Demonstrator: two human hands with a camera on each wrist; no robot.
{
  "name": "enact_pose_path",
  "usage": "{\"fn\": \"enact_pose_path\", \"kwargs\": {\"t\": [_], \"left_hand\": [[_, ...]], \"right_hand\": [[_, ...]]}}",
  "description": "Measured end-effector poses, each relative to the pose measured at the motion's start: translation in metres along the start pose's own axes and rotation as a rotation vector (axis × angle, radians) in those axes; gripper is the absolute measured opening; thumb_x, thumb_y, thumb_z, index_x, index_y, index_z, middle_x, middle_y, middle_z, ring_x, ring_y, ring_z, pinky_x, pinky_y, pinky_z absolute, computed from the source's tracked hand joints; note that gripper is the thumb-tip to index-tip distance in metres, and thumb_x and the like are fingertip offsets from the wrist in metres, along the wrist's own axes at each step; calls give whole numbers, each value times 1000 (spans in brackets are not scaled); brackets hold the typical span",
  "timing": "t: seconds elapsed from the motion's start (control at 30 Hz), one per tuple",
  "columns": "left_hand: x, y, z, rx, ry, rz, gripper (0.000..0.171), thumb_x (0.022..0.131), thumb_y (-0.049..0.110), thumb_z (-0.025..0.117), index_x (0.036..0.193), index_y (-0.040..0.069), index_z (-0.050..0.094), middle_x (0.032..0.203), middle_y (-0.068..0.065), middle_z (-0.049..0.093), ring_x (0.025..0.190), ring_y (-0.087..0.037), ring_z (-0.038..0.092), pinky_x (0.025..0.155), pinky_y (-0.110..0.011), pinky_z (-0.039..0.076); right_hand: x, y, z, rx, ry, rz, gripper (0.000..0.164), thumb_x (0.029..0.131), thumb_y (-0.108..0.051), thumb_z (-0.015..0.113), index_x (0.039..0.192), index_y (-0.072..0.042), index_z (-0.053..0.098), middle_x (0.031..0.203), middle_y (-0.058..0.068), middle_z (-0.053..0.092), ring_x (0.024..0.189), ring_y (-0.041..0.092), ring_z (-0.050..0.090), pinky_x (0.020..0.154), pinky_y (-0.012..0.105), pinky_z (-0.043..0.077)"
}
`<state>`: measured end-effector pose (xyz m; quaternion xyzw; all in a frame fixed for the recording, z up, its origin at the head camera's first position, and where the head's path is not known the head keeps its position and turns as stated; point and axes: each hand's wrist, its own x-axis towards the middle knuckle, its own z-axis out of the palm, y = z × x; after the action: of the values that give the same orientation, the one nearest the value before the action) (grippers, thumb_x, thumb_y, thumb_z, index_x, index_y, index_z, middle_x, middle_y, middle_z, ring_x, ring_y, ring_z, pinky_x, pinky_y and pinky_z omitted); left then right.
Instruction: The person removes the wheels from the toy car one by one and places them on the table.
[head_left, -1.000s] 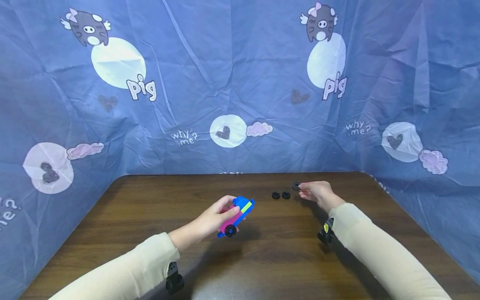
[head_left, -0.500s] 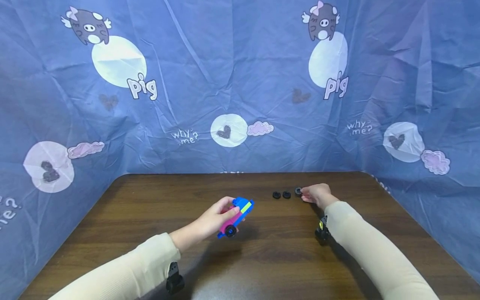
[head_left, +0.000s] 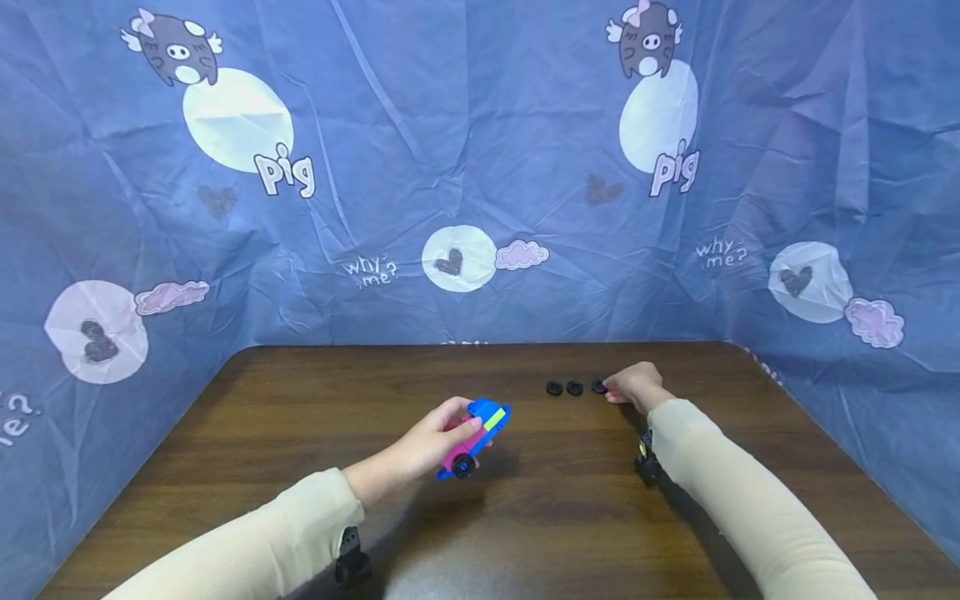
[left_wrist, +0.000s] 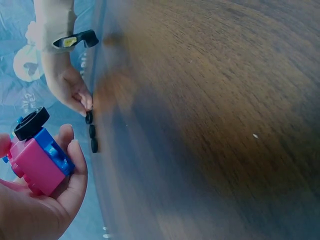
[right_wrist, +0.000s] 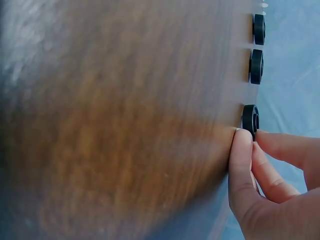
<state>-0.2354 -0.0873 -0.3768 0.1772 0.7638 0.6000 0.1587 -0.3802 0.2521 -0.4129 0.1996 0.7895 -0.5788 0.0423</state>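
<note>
Fingertips (right_wrist: 242,136) of right hand (head_left: 633,386) pinched a black wheel (head_left: 597,386) lying on the worktop (head_left: 585,508); two more wheels (head_left: 554,388) lay in line to its left. Left hand (head_left: 429,436) gripped a pink-and-blue toy car (left_wrist: 39,169) above the worktop, one mounted wheel (head_left: 464,466) showing on its side. Patterned blue cloth (head_left: 367,167) hung behind.

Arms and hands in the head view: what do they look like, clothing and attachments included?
The left hand and right hand are bare, with no gloves. The left sleeve and right sleeve are long and plain pale cream. A black device sits at each wrist: the left device and right device, the latter showing a yellow patch.
</note>
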Motion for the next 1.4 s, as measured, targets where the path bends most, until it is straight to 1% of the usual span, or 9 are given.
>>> {"fn": "enact_pose_path", "kwargs": {"t": [0.17,0.27,0.47,0.8,1.03,1.13,1.27,1.33,1.4], "left_hand": [[0,0,1,19,8,-15,41,101,25,51,131,-1,41,110,-25,62,81,-25,69,70,-37,59],[-1,0,2,11,5,-14,41,101,25,50,131,-2,41,112,-28,62,79,-22,69,69,-36,58],[-3,0,3,-4,-9,16,40,103,22,47,131,-5,39,115,-35,60,79,-25,70,68,-36,58],[1,-1,4,-29,-13,21,38,103,21,46,129,-6,39,116,-36,59,78,-20,68,67,-31,58],[2,-1,3,3,-21,7,40,104,27,43,129,-3,37,113,-28,64,73,-14,63,56,-26,50],[2,-2,3,-28,-20,-30,41,103,29,44,131,-1,36,117,-28,63,81,-16,65,59,-26,50],[3,-2,4,-120,-24,-67,43,102,26,48,133,0,34,125,-31,58,96,-24,66,68,-31,54],[3,-2,5,-153,-28,-72,45,101,24,50,134,-1,34,125,-31,55,97,-24,65,72,-33,56],[4,-3,5,-156,-30,-75,47,100,23,52,134,-4,34,121,-26,55,92,-19,64,74,-32,56]], "right_hand": [[-1,1,-2,-15,-7,8,38,81,11,64,115,21,52,48,3,60,41,7,59,50,22,55],[0,1,-3,-25,-13,15,40,81,10,64,117,21,52,49,4,61,41,7,59,51,22,55],[-1,0,-4,-29,-30,18,36,81,10,65,115,21,56,52,6,64,43,9,61,54,24,56],[-16,-6,-7,-51,-58,-8,29,83,9,64,109,20,58,56,5,64,45,8,61,55,24,57],[-23,-4,-6,-10,-123,-17,33,86,7,59,116,21,52,63,6,64,49,8,62,59,24,57],[-26,-3,-4,9,-161,-22,28,87,6,56,112,19,52,64,6,64,51,8,62,61,24,58],[-32,-3,-5,29,-179,-15,20,87,6,54,105,15,56,62,4,62,51,8,62,61,24,58],[-36,-4,-5,44,-177,-22,20,88,5,51,104,16,58,61,3,61,52,8,61,61,24,57],[-40,-6,-6,64,-176,-34,23,90,3,48,105,17,59,60,2,62,52,8,61,60,24,57]]}}
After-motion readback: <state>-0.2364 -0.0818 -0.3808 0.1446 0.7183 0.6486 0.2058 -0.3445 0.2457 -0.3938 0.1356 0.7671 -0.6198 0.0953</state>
